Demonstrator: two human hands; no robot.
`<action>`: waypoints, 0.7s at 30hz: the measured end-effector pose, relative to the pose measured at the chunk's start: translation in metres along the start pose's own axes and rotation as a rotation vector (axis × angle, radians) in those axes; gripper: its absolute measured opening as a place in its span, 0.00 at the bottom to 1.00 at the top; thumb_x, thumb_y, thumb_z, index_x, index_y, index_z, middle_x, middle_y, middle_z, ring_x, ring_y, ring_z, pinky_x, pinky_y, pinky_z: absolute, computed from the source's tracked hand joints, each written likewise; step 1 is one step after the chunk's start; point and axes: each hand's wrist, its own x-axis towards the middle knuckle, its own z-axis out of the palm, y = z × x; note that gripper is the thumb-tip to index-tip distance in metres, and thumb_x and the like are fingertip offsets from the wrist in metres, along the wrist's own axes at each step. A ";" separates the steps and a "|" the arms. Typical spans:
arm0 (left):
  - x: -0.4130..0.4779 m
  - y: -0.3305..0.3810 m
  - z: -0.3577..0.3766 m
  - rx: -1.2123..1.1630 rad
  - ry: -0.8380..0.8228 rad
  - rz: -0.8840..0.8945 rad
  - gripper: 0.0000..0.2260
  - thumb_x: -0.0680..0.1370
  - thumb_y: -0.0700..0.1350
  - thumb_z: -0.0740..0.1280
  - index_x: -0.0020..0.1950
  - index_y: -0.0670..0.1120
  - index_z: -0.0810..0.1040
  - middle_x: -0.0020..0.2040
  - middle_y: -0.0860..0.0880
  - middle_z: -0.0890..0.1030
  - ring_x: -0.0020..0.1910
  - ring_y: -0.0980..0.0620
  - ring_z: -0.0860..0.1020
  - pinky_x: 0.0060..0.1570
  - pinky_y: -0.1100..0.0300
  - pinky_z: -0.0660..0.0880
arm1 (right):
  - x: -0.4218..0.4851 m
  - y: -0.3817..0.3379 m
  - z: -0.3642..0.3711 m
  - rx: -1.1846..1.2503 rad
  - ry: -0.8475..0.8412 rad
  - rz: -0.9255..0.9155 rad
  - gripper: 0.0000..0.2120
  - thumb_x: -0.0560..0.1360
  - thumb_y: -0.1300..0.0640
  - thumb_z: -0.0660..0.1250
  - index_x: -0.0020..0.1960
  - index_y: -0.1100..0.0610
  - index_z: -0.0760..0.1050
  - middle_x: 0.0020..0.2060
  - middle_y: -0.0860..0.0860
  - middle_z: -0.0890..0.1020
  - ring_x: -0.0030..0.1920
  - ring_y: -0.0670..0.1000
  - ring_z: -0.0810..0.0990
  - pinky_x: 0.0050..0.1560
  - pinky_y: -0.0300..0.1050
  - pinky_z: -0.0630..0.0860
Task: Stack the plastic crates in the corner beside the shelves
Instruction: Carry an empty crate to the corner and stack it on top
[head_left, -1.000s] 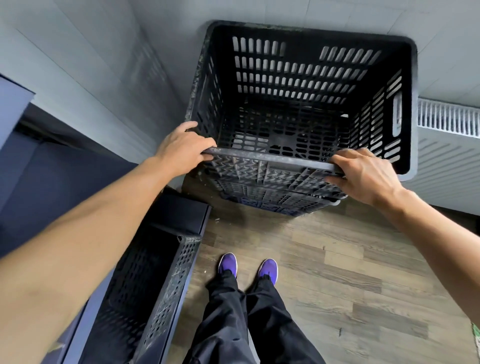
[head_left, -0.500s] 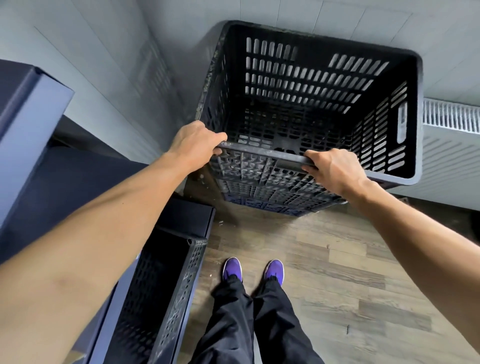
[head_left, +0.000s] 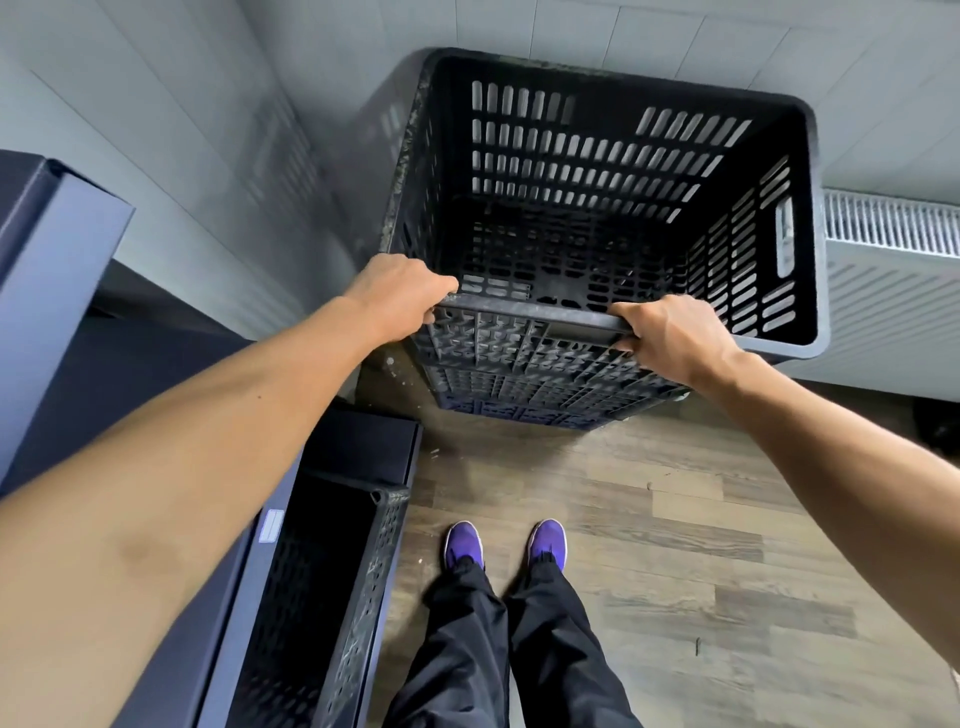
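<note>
Far left, the dark shelves (head_left: 52, 291), with a second black crate (head_left: 358, 597) low against them. Next along, the left hand (head_left: 400, 296) curls over the near rim at the left corner of the top crate (head_left: 597, 101), which sits on a stack (head_left: 519, 395) tucked into the corner of the grey walls. How many lie below is hard to count. The right hand (head_left: 670, 338) wraps the same rim. It's empty slotted plastic: light and stiff, I'd judge, but bulky, so hold it by the rim or the side handle slot. Radiator (head_left: 883, 223) at far right.
</note>
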 end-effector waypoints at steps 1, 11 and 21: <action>-0.001 -0.001 0.001 0.002 0.011 0.003 0.10 0.78 0.40 0.67 0.59 0.45 0.75 0.30 0.52 0.71 0.31 0.48 0.72 0.29 0.57 0.64 | 0.000 0.001 0.001 -0.003 0.009 -0.010 0.10 0.76 0.55 0.67 0.57 0.52 0.74 0.37 0.53 0.82 0.40 0.59 0.81 0.37 0.49 0.73; -0.001 0.011 0.007 -0.073 0.050 0.040 0.08 0.78 0.38 0.68 0.55 0.44 0.72 0.29 0.52 0.70 0.29 0.47 0.71 0.30 0.55 0.68 | -0.011 0.012 0.007 -0.014 0.029 -0.019 0.07 0.77 0.54 0.66 0.53 0.52 0.71 0.34 0.53 0.80 0.35 0.59 0.80 0.35 0.49 0.73; 0.001 0.010 0.015 -0.041 0.062 0.009 0.10 0.79 0.40 0.67 0.59 0.44 0.72 0.29 0.52 0.69 0.29 0.48 0.70 0.29 0.57 0.63 | -0.002 0.016 0.007 -0.012 0.041 -0.055 0.09 0.77 0.53 0.66 0.56 0.52 0.71 0.36 0.53 0.82 0.38 0.60 0.81 0.35 0.49 0.70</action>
